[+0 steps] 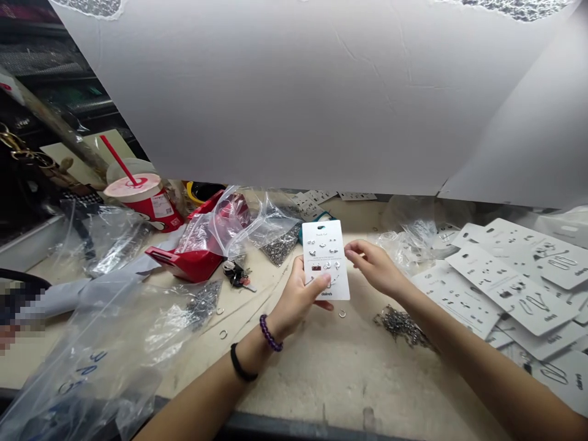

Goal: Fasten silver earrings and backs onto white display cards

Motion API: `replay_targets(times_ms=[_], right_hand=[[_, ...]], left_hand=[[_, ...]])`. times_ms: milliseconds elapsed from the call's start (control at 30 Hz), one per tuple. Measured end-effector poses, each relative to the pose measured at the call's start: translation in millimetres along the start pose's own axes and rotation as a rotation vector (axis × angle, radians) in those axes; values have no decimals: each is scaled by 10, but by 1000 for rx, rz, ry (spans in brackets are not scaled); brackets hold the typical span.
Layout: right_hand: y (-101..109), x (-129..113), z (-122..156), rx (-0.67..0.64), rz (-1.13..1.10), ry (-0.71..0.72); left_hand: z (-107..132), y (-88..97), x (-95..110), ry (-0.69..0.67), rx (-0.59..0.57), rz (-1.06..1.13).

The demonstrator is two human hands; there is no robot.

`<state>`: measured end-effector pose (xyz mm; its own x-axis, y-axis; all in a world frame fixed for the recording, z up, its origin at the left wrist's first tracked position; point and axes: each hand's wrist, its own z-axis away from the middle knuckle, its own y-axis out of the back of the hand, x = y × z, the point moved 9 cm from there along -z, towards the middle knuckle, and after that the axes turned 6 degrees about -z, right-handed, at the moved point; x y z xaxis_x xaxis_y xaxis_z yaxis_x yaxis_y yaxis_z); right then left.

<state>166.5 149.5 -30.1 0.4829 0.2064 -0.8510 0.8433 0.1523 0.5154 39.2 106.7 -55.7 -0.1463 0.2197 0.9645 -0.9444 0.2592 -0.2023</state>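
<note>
My left hand (298, 300) holds a white earring card (324, 257) upright above the table, thumb on its lower front. Small silver earrings are fixed to the card in rows. My right hand (374, 264) is at the card's right edge, its fingertips pinched together against it; whether it holds a small piece I cannot make out. A purple bead bracelet (270, 334) and a black band (239, 364) are on my left wrist. A pile of small metal earrings (400, 323) lies just below my right forearm. A loose ring (342, 313) lies under the card.
Several filled earring cards (509, 288) lie stacked at the right. A red tray (195, 257) under a clear plastic bag (239, 223), a cup with a red straw (144, 196) and more clear bags (92, 355) are at the left. A white paper sheet (298, 92) hangs above.
</note>
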Motion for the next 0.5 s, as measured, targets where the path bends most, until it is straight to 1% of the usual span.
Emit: replay_targets(times_ms=[67,100,133,200,300,367,400,500], right_hand=[[-29,-54,213,15,-373,-101],[-64,-88,307,13,-504,-133],[-88,-125,385,22,-588,-145],[-107,-189,487,55,-653,-126],[-138,-242,540,60,-634,-71],[-166,-250,551,48,-634,-37],[-166,-241,559,64,-649,-25],[-133,-157,611,200,-746,-19]], left_hand=[[1,14,2,-10,7,-48],[1,22,-5,-9,14,-65],[0,26,-17,-4,18,-75],[-6,30,-29,-1,24,-62],[-18,11,17,-48,2,13],[-17,-48,39,-56,-72,75],[-10,-88,31,-36,-120,111],[35,-186,-15,58,-219,285]])
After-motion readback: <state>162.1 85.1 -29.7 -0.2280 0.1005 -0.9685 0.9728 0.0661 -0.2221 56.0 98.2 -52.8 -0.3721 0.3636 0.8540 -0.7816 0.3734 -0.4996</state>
